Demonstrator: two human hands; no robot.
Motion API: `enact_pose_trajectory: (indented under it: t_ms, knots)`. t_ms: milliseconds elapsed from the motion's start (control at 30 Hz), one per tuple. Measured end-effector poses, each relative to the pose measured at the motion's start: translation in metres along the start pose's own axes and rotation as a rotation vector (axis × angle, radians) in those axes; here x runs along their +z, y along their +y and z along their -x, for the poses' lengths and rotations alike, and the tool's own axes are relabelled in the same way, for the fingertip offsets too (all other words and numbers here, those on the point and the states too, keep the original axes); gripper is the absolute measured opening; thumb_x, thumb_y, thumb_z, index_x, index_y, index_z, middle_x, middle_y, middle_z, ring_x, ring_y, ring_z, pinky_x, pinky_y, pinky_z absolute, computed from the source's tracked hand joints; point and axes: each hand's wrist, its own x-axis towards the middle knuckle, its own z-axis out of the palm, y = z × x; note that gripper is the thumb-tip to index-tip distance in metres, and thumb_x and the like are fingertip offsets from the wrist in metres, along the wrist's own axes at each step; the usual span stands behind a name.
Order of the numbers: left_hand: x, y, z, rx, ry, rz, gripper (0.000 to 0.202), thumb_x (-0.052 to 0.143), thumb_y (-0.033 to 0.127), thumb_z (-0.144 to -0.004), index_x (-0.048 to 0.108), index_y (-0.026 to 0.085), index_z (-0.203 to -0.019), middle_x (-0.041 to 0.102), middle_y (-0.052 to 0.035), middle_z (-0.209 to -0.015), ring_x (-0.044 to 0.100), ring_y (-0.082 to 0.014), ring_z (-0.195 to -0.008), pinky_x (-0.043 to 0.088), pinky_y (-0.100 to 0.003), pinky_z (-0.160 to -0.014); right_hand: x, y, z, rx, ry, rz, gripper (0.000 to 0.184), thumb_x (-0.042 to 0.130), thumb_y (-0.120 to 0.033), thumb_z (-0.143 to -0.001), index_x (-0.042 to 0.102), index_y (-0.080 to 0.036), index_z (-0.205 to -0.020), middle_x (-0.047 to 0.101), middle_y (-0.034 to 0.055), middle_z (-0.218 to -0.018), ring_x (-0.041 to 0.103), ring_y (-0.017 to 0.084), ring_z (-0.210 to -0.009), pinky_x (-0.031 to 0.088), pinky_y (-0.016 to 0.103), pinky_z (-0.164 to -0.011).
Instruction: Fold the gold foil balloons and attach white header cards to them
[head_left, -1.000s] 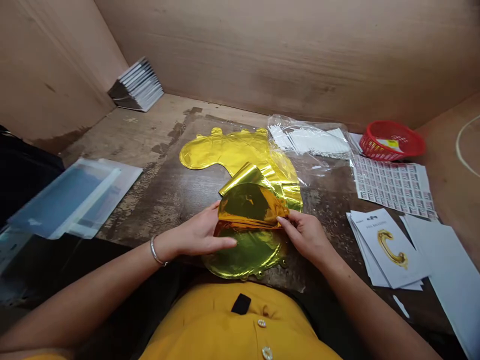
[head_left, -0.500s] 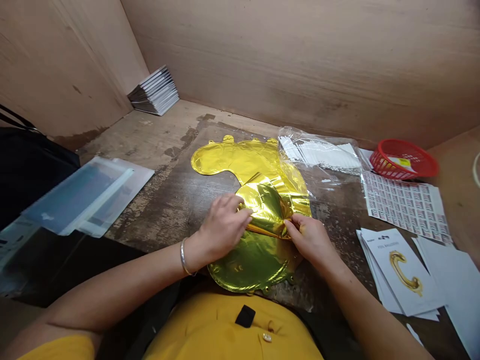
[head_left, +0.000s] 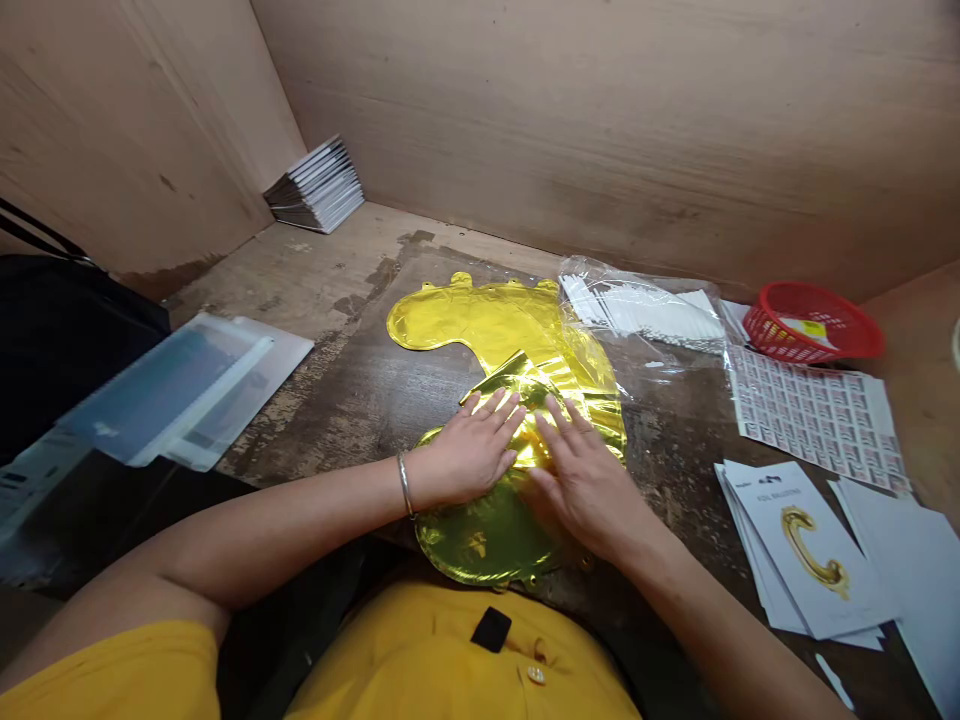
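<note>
- Reading my head feed, I see the left hand (head_left: 469, 450) open and flat, fingers spread, pressing on the gold foil balloon (head_left: 495, 330).
- The right hand (head_left: 589, 490) lies just beside it, also open, its fingers spread on the foil and gripping nothing.
- The balloon lies on a worn wooden workbench (head_left: 315, 320), its round end folded over beneath both palms.
- A plastic bag of white sticks (head_left: 637, 310) sits just beyond it.
- To the right I find a red plastic basket (head_left: 814, 325), a sheet of printed labels (head_left: 806, 420) and a stack of printed cards (head_left: 795, 550).
- To the left lie translucent plastic sleeves (head_left: 187, 395).

The white card (head_left: 757, 540) at near right reads "FOIL BALLOONS" above a pictured gold letter C (head_left: 814, 550). The far-right label sheet's (head_left: 814, 430) print is too small to read.
</note>
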Motion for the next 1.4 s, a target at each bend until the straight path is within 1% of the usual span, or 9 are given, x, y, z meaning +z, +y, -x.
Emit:
enact_pose_trajectory:
  t_ms: [133,467,600,767,933,1067,1200,1300,1400]
  knots:
    - [-0.009,-0.008,-0.005,-0.066,-0.055,0.003,0.064,0.036,0.043,-0.097,0.029,0.006,-0.149,0.022,-0.0216,-0.157,0.017,-0.0335,-0.147,0.017,-0.057,-0.116,0.021,0.001,0.002,-0.034,-0.199,-0.045,0.07,0.043,-0.049,-0.094,0.031,-0.009,-0.15,0.028,0.0183,-0.156,0.023,0.032,-0.146,0.03,0.053,-0.114]
    - [-0.036,-0.042,-0.019,-0.255,0.079,-0.139,0.057,0.039,0.035,-0.097,0.034,0.009,-0.148,0.024,-0.0194,-0.157,0.015,-0.0357,-0.147,0.007,-0.061,-0.116,0.018,-0.002,0.003,-0.003,-0.237,-0.044,0.071,0.04,-0.048,-0.095,0.028,-0.007,-0.151,0.022,0.0185,-0.158,0.016,0.031,-0.147,0.026,0.053,-0.116]
    - [-0.028,-0.024,-0.004,0.017,0.094,-0.096,0.053,0.036,0.03,-0.099,0.033,0.015,-0.149,0.024,-0.0114,-0.159,0.013,-0.0308,-0.148,0.01,-0.053,-0.119,0.02,-0.003,0.002,0.017,-0.224,-0.047,0.07,0.044,-0.047,-0.094,0.03,-0.007,-0.15,0.023,0.0187,-0.158,0.016,0.032,-0.147,0.025,0.052,-0.117]
    - [-0.005,-0.017,0.005,-0.013,-0.043,-0.041,0.057,0.034,0.038,-0.099,0.029,0.014,-0.151,0.023,-0.0124,-0.159,0.017,-0.0342,-0.147,0.019,-0.055,-0.116,0.001,0.003,0.004,0.004,-0.21,-0.087,0.075,0.053,-0.042,-0.09,0.029,-0.006,-0.15,0.026,0.0213,-0.156,0.02,0.031,-0.146,0.029,0.05,-0.116]
    - [-0.002,-0.023,0.004,0.002,-0.034,-0.056,0.056,0.034,0.038,-0.1,0.029,0.015,-0.151,0.023,-0.0121,-0.159,0.02,-0.0339,-0.146,0.02,-0.054,-0.117,-0.016,0.017,0.011,-0.117,-0.135,-0.034,0.05,0.05,-0.01,-0.086,0.052,-0.01,-0.136,0.052,0.0161,-0.142,0.046,0.027,-0.134,0.039,0.046,-0.112]
    - [-0.009,-0.019,0.006,0.013,0.102,-0.055,0.053,0.037,0.035,-0.1,0.036,0.01,-0.146,0.033,-0.0157,-0.154,0.027,-0.0347,-0.143,0.026,-0.055,-0.114,-0.015,0.009,0.014,-0.125,-0.031,0.039,0.033,0.046,-0.009,-0.091,0.064,-0.009,-0.119,0.068,0.0166,-0.121,0.064,0.025,-0.113,0.052,0.039,-0.099]
    - [-0.017,0.002,0.016,0.137,0.355,-0.001,0.038,0.046,0.034,-0.098,0.055,0.01,-0.126,0.059,-0.0166,-0.129,0.054,-0.028,-0.117,0.046,-0.043,-0.099,-0.021,-0.027,0.019,0.011,-0.03,0.15,0.032,0.048,-0.003,-0.087,0.064,-0.006,-0.114,0.071,0.0203,-0.108,0.07,0.027,-0.095,0.058,0.037,-0.086]
    - [-0.013,0.012,0.025,0.292,0.28,-0.003,0.019,0.048,0.021,-0.096,0.064,0.013,-0.092,0.065,-0.0079,-0.085,0.059,-0.0197,-0.077,0.052,-0.032,-0.07,-0.027,-0.048,0.025,0.02,-0.113,0.121,0.036,0.05,0.002,-0.083,0.064,-0.004,-0.115,0.072,0.0209,-0.103,0.07,0.027,-0.086,0.06,0.037,-0.078]
    - [-0.005,0.01,0.035,0.275,0.241,-0.005,0.019,0.047,0.015,-0.095,0.062,0.014,-0.083,0.06,-0.005,-0.073,0.057,-0.0181,-0.069,0.051,-0.03,-0.063,-0.028,-0.041,0.033,-0.056,-0.144,-0.091,0.042,0.056,-0.007,-0.085,0.059,-0.007,-0.127,0.066,0.0198,-0.122,0.063,0.03,-0.11,0.055,0.044,-0.093]
